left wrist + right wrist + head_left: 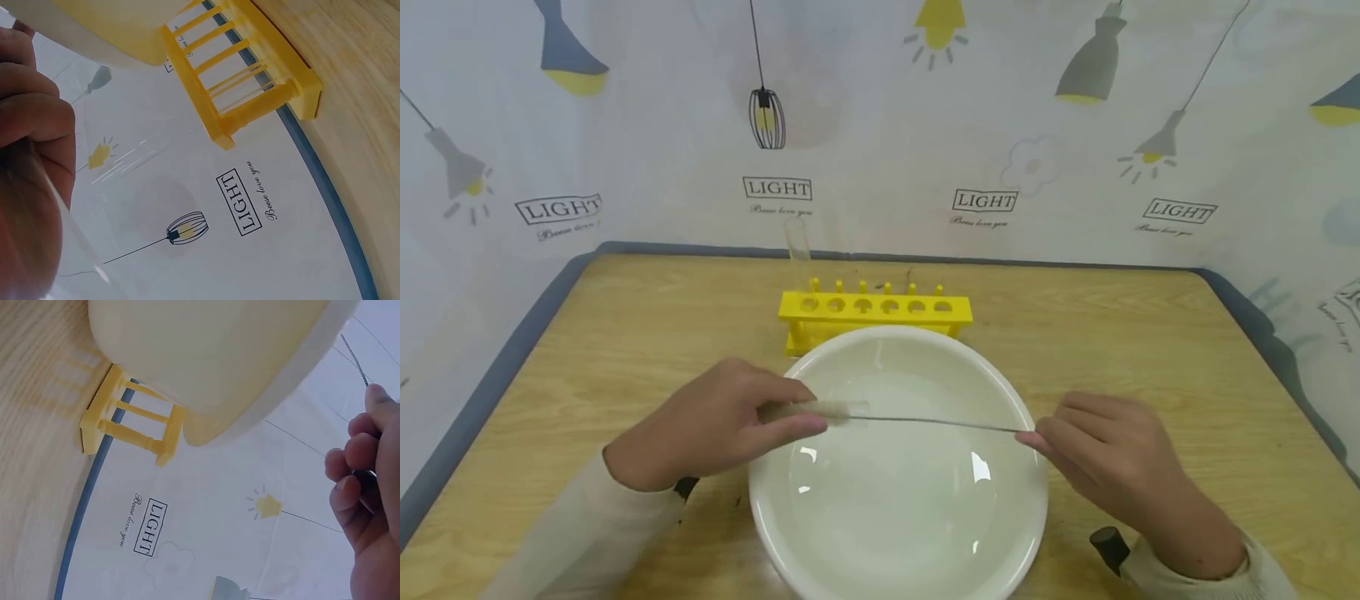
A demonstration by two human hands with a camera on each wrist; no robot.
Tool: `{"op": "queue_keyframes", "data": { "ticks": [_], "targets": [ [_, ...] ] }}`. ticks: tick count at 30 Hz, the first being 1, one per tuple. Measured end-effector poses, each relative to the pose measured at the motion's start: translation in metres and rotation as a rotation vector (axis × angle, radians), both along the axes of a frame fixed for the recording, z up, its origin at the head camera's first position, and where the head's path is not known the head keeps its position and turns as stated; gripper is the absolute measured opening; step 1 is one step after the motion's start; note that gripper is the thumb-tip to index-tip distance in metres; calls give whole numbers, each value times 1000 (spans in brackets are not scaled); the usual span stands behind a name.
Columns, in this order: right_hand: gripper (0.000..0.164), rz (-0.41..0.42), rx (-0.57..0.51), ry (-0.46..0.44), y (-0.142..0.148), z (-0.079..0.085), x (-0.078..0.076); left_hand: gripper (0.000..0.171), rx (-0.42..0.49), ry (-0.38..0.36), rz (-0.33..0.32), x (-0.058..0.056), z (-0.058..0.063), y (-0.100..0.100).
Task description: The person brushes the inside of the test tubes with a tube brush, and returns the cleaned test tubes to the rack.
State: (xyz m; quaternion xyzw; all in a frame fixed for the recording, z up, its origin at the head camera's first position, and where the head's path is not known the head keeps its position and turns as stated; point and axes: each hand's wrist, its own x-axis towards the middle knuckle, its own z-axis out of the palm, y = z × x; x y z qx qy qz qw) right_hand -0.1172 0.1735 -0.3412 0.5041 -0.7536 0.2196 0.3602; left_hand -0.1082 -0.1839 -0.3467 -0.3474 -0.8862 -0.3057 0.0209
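In the head view my left hand (722,421) grips a clear test tube (859,408) lying nearly level over the left side of a white bowl (766,521). The pale bristles of a test tube brush (936,421) show inside the tube near its mouth, and the thin twisted wire runs out to the right. Over the bowl's right rim, my right hand (1112,454) pinches the far end of that wire between thumb and forefinger. The right wrist view shows the brush wire (354,359) leading to the fingertips. My left palm hides the tube's other end in the head view.
Behind the bowl stands a yellow test tube rack (880,308), partly covered by the rim. Another clear test tube (797,254) stands upright in its leftmost hole. A patterned sheet (880,150) walls the back and sides of the wooden table (662,308).
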Motion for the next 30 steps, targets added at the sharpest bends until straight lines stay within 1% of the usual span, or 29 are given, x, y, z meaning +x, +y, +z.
{"op": "queue_keyframes", "data": {
  "ticks": [8, 11, 15, 17, 22, 25, 30],
  "targets": [
    [40, -36, 22, 10, 1, 1, 1, 17, -34, -84, -35, 5, 7, 4],
    [39, -37, 20, 16, 1, 1, 1, 17, -36, -85, -46, 5, 7, 5],
    [37, -1, 2, 18, -1, 0, 1, 18, -38, -83, -61, 6, 7, 5],
    [37, 1, 3, 15, -1, 0, 2, 19, -42, -79, -65, 6, 7, 6],
    [38, -25, 28, -5, 0, 0, 4, 23, -64, -64, -61, 6, 7, 8],
    [37, -12, 19, 0, -2, 0, 3, 27, -81, -70, -54, 6, 7, 8],
    [36, 23, -14, 34, -6, -1, 2, 31, -100, -93, -36, 7, 6, 9]
  ]
}}
